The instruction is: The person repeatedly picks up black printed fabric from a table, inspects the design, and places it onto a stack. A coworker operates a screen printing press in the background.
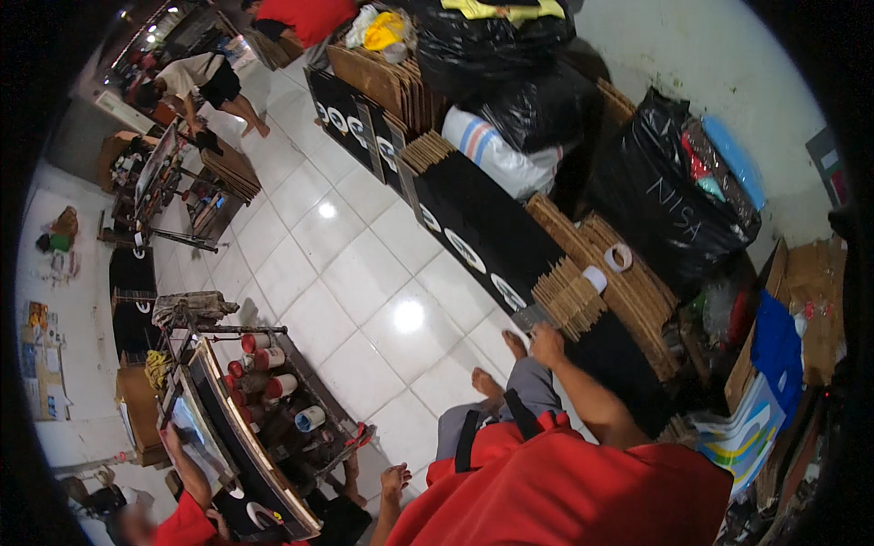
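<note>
My right hand (546, 348) is closed at the end of a flat grey strip (528, 318), at the front edge of a long row of boards draped in black cloth (496, 214). White rounded prints (464, 249) show along the cloth's side. Just by that hand lies a bundle of thin brown boards (569, 300). My left hand (394, 480) hangs low beside my red shirt, fingers loosely curled and a little apart, with nothing visible in them. My bare feet (489, 382) stand on the white tiles.
At left stands a rack (282, 341) with red and white paint pots (280, 386) beside a long framed table. A co-worker in red (187, 519) leans there; another person (196, 77) bends farther off. Black bags (674, 191) and stacked boards (605, 273) line the right wall.
</note>
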The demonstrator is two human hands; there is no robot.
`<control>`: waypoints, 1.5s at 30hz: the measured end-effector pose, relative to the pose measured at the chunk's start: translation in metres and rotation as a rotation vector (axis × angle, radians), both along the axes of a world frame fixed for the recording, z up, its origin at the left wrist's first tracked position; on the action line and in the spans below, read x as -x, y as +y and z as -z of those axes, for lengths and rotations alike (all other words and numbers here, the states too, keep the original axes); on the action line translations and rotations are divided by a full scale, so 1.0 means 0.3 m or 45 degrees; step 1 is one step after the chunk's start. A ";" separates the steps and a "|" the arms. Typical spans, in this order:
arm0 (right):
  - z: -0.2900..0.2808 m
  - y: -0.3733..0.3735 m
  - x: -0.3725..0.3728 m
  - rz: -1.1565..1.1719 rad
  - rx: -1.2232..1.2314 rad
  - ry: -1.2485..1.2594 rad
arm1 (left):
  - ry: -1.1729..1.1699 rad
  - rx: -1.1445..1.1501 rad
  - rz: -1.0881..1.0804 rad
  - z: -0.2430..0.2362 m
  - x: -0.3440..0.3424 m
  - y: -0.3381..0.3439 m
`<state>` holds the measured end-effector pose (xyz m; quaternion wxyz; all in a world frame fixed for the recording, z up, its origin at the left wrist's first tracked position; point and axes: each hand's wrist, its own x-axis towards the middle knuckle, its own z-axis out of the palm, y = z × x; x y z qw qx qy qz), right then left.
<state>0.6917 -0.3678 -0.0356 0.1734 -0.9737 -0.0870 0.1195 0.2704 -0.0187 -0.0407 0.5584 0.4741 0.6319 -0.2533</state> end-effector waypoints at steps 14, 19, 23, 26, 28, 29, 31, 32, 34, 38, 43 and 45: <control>0.227 -0.201 0.179 -0.459 0.069 0.657 | -0.329 -0.277 -0.360 -0.181 -0.132 -0.301; 0.341 -0.366 0.195 -1.161 0.326 0.407 | -0.090 -0.245 -0.636 -0.110 0.213 -0.534; 0.352 -0.422 0.196 -1.617 0.752 0.498 | -0.008 -0.213 -0.825 -0.047 0.401 -0.675; 0.347 -0.406 0.187 -1.712 0.658 0.478 | 0.019 -0.256 -0.945 -0.025 0.466 -0.682; 0.370 -0.368 0.182 -1.683 0.623 0.429 | -0.010 -0.295 -0.997 -0.026 0.489 -0.632; 0.388 -0.349 0.180 -1.626 0.512 0.433 | -0.045 -0.343 -1.057 -0.031 0.498 -0.592; 0.434 -0.295 0.185 -1.458 0.381 0.431 | -0.151 -0.425 -1.190 -0.054 0.526 -0.490; 0.452 -0.265 0.187 -1.094 0.265 0.636 | -0.225 -0.476 -1.258 -0.069 0.546 -0.429; 0.462 -0.182 0.193 -0.258 0.200 1.042 | -0.273 -0.563 -1.423 -0.106 0.604 -0.291; 0.304 0.068 0.267 -0.889 0.192 0.662 | -0.055 -1.024 -1.685 -0.160 0.774 0.030; 0.017 0.698 0.599 -1.334 -0.042 0.669 | -0.163 -1.118 -2.120 -0.221 0.907 0.282; -0.076 0.970 0.798 -1.582 -0.121 0.676 | -0.166 -1.095 -2.434 -0.274 0.915 0.295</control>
